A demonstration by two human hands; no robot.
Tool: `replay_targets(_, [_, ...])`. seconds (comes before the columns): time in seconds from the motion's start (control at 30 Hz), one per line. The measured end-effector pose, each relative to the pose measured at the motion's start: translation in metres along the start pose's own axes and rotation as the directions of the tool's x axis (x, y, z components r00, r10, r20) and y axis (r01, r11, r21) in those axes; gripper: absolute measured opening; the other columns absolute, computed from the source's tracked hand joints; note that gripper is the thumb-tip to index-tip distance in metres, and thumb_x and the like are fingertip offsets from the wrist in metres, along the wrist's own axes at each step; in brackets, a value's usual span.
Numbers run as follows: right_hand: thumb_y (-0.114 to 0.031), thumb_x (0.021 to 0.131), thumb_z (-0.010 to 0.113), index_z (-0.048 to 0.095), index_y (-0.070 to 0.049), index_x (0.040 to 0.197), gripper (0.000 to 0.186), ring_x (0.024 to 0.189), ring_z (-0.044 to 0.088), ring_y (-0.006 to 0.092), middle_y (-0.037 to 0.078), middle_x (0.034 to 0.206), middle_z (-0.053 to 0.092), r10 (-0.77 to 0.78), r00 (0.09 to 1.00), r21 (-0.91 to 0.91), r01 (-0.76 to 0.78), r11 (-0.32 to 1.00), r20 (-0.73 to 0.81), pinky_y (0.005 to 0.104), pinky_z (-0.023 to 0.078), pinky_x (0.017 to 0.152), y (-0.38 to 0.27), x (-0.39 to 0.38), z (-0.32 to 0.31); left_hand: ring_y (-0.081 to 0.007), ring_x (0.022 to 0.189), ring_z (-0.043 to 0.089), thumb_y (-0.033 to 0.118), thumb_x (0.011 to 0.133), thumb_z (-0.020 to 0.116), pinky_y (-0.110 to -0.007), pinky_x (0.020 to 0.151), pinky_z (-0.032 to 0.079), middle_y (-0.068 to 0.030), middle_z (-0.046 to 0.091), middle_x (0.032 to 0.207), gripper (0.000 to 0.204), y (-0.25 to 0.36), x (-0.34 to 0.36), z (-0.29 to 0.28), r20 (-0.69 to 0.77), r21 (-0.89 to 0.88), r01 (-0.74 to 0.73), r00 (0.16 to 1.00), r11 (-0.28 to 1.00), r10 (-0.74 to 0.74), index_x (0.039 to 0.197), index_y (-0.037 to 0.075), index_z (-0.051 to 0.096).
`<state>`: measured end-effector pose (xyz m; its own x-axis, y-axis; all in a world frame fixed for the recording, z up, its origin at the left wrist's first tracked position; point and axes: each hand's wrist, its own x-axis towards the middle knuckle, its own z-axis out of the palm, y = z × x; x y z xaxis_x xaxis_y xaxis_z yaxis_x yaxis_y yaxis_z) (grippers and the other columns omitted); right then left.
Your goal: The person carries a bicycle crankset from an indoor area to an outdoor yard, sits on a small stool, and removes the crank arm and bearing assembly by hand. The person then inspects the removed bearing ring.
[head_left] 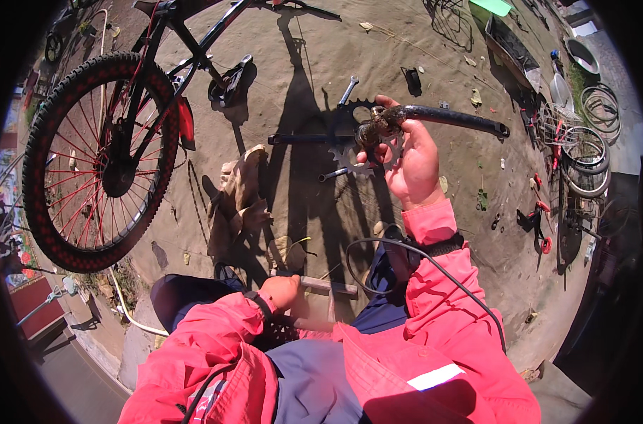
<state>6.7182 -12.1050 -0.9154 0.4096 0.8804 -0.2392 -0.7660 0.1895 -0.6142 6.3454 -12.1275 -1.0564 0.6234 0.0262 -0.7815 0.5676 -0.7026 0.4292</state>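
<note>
My right hand [412, 161] is raised at the centre right, its fingers closed round the greasy middle of a bicycle crankset [369, 133]. A toothed dark chainring stands on the crankset's left side. One black crank arm points right, the other left. Low between my knees, my left hand [281, 292] is curled on a flat brownish bar [328, 287]; what the bar belongs to is partly hidden. Beyond the chainring lies a wrench [349, 90] on the ground. Another metal tool [334, 174] shows just below the chainring, partly covered.
A bicycle with a black-and-red front wheel [99, 162] stands at the left. Crumpled brown material [240, 187] lies before my left knee. A small black block [412, 81] rests farther off. Wheel rims and a wire basket [560, 124] crowd the right; a cable crosses my right sleeve.
</note>
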Motion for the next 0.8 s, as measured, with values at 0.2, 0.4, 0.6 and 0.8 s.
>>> replay_targets(0.2, [-0.026, 0.100, 0.039, 0.054, -0.003, 0.132, 0.042, 0.090, 0.067, 0.0259, 0.011, 0.105, 0.069, -0.078, 0.996, -0.062, 0.076, 0.995, -0.039, 0.0477, 0.056, 0.070, -0.006, -0.016, 0.001, -0.0421, 0.074, 0.066, 0.022, 0.089, 0.057, -0.052, 0.066, 0.051, -0.0229, 0.066, 0.076, 0.021, -0.007, 0.011, 0.007, -0.247, -0.066, -0.015, 0.969, 0.998, -0.002, 0.097, 0.002, 0.057])
replay_targets(0.4, [-0.025, 0.101, 0.040, 0.055, -0.003, 0.127, 0.037, 0.090, 0.067, 0.0257, 0.011, 0.108, 0.068, -0.118, 0.992, -0.081, 0.116, 0.990, -0.030, 0.0470, 0.058, 0.067, -0.010, -0.030, 0.007, -0.0432, 0.076, 0.066, 0.025, 0.094, 0.057, -0.052, 0.067, 0.051, -0.0233, 0.066, 0.077, 0.023, 0.006, -0.007, -0.005, -0.363, -0.214, 0.008, 0.928, 0.977, -0.087, 0.094, 0.001, 0.056])
replay_targets(0.6, [-0.024, 0.101, 0.038, 0.052, -0.004, 0.129, 0.038, 0.091, 0.068, 0.0257, 0.012, 0.111, 0.067, -0.143, 0.990, -0.078, 0.142, 0.987, -0.003, 0.0470, 0.059, 0.066, -0.017, -0.041, 0.013, -0.0421, 0.075, 0.066, 0.026, 0.097, 0.056, -0.051, 0.067, 0.051, -0.0217, 0.067, 0.077, 0.025, 0.016, -0.019, -0.018, -0.448, -0.367, -0.011, 0.879, 0.930, -0.166, 0.093, 0.001, 0.058])
replay_targets(0.8, [-0.023, 0.101, 0.037, 0.054, -0.003, 0.127, 0.037, 0.091, 0.068, 0.0255, 0.012, 0.111, 0.067, -0.175, 0.984, -0.066, 0.173, 0.983, -0.032, 0.0477, 0.059, 0.067, -0.025, -0.050, 0.019, -0.0387, 0.075, 0.068, 0.024, 0.097, 0.057, -0.049, 0.067, 0.051, -0.0183, 0.069, 0.077, 0.024, 0.025, -0.029, -0.024, -0.455, -0.461, -0.031, 0.866, 0.887, -0.206, 0.093, 0.001, 0.059])
